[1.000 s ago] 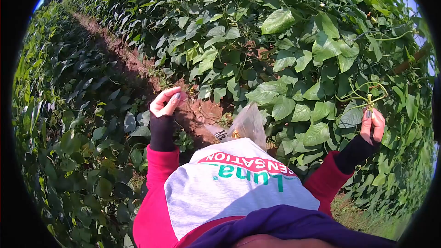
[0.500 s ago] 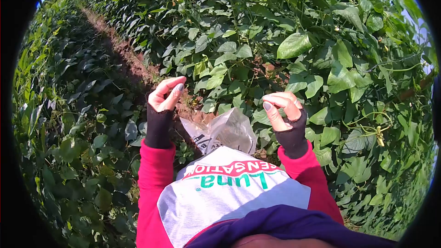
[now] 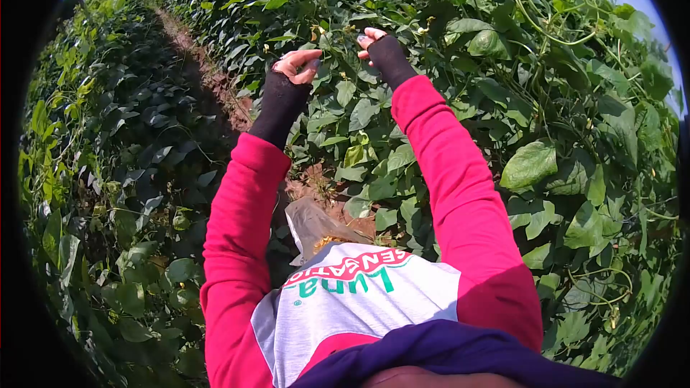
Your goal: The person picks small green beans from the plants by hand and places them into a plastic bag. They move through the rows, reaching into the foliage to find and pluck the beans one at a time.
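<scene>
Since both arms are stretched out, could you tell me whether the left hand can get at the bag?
Probably yes: the left hand is up in the vines, but the bag hangs open below, with nothing across it.

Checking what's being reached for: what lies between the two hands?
Head view: green vine leaves fill the gap between the left hand and the right hand.
</scene>
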A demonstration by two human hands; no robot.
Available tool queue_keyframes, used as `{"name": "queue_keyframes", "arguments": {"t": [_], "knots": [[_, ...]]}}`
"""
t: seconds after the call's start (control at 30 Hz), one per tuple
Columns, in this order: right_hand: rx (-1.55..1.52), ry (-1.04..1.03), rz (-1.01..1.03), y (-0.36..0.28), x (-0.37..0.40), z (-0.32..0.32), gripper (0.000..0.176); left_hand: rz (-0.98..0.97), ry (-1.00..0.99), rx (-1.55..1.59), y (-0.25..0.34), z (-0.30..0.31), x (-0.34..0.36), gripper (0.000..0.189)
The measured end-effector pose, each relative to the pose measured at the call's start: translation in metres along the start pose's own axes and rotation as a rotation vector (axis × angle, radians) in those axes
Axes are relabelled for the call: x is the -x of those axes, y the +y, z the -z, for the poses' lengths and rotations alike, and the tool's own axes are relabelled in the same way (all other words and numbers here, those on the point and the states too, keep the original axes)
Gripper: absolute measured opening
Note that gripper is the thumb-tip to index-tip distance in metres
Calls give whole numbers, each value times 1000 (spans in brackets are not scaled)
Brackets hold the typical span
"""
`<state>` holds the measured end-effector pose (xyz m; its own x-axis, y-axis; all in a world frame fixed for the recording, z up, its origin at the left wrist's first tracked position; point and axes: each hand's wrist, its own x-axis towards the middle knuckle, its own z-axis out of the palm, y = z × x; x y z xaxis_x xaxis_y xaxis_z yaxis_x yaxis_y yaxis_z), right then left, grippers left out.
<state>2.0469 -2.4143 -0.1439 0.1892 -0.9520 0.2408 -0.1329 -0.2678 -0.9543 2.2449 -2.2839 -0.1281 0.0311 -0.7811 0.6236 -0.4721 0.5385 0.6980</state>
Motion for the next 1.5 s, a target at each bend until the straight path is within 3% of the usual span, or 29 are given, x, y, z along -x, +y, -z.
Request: {"name": "queue_keyframes", "arguments": {"t": [0.07,0.17,0.27,0.4,0.47,0.57,0.67,0.83,1.07,1.3,1.4,1.5], "knots": [[-143,-95,-94,2,-20,1,52,222,-61,248,-20,-5,-20,26],[-110,-121,-150,2,-30,0,36,340,-144,239,-61,-16,-37,31],[-63,-97,-126,22,-32,-5,27,422,-161,426,-89,-36,-37,35],[-102,-83,-62,27,-20,-12,25,499,-175,649,-97,-59,-47,43],[-128,-90,-39,25,-12,-12,32,552,-72,783,-95,-74,-50,45],[-103,-82,-62,25,-6,-9,39,581,-144,878,-98,-77,-54,36],[-137,-170,-32,22,-1,-5,45,565,-175,872,-101,-80,-55,29],[-16,-129,28,5,8,-9,47,415,-219,771,-106,-75,-61,24],[-3,-49,114,-8,16,-18,18,331,-272,729,-109,-65,-62,26],[93,103,96,10,20,-20,13,334,-280,561,-113,-59,-52,19],[528,283,434,16,41,-10,14,373,-346,467,-118,-39,-23,20],[270,21,229,6,95,-12,13,372,-512,284,-103,-13,28,13]]}}
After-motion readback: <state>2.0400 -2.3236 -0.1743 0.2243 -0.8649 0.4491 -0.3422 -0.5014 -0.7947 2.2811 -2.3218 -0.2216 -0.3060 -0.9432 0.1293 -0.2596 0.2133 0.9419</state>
